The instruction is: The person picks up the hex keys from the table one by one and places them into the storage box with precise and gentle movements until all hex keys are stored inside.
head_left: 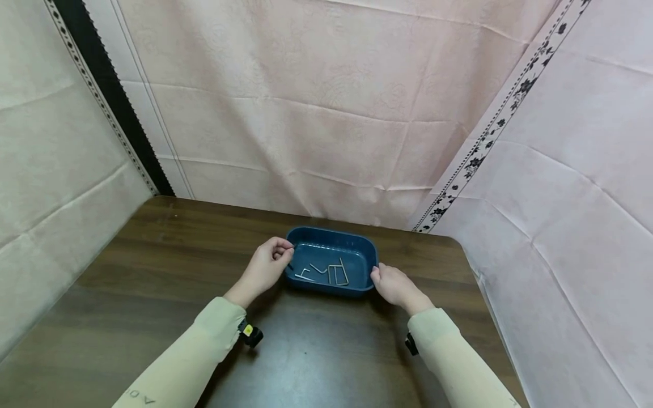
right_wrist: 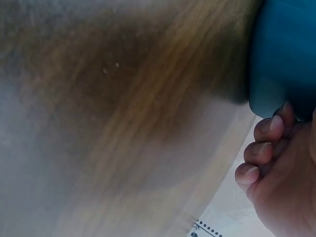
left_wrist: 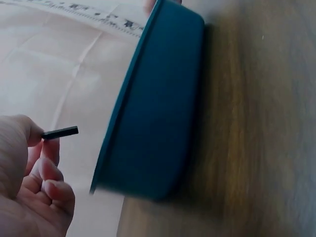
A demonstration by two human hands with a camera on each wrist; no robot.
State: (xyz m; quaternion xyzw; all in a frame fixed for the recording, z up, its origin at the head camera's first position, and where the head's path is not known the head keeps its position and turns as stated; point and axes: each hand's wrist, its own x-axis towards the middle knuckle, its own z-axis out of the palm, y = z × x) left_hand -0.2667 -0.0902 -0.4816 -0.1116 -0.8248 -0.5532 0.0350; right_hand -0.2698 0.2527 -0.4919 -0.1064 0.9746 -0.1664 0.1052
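A blue rectangular tray (head_left: pixel 326 288) sits on the wooden table. Inside it lie several thin L-shaped metal hex keys (head_left: pixel 339 274), bunched toward the front. Between thumb and fingertips, my left hand (head_left: pixel 265 265) pinches a black hex key by the tray's left rim. In the left wrist view a short end of this black hex key (left_wrist: pixel 61 133) sticks out from the fingertips, apart from the tray wall; the rest is hidden by the hand. My right hand (head_left: pixel 397 285) grips the tray's right end, its thumb at the rim and its fingers curled below on the outer side.
The brown wooden table (head_left: pixel 153 294) reaches back to a pale pink cloth (head_left: pixel 306 124) hung behind it. White cloths (head_left: pixel 576 238) with patterned borders hang along the sides. Each wrist wears a small black camera (head_left: pixel 251 334).
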